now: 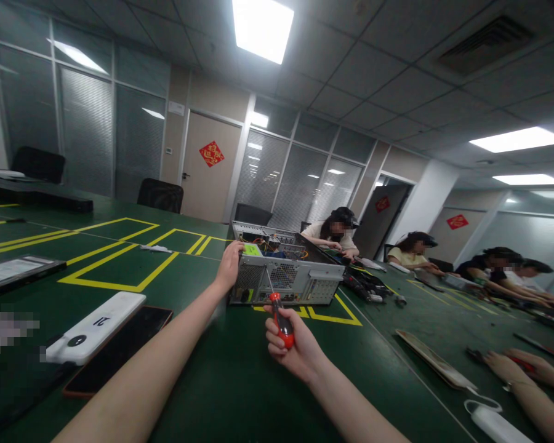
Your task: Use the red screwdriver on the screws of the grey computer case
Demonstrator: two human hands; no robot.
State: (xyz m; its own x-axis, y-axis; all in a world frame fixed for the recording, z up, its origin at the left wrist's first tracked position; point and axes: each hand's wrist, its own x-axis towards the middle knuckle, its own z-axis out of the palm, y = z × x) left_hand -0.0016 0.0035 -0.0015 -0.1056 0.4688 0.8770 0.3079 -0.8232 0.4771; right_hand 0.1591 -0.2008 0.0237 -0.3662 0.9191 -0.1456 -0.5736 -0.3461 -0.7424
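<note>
An opened computer case (314, 286) lies on the green table with its rear panel towards me. Inside it I see wires and, at the left, a part with a bright yellow-green label (252, 249). My left hand (229, 267) grips the case's left rear corner beside that label; some of its fingers are hidden. My right hand (289, 344) is closed around the red and black handle of a screwdriver (281, 320). The screwdriver's shaft points up at the rear panel near the vent grille. Whether its tip touches a screw is too small to tell.
A white power bank (99, 326) and a dark phone (120, 351) lie at left, near a flat drive-like box (18, 274). Yellow tape (101, 285) marks the table. Another person's hands (512, 369) work at right, near a phone (434, 360). Several people sit farther along.
</note>
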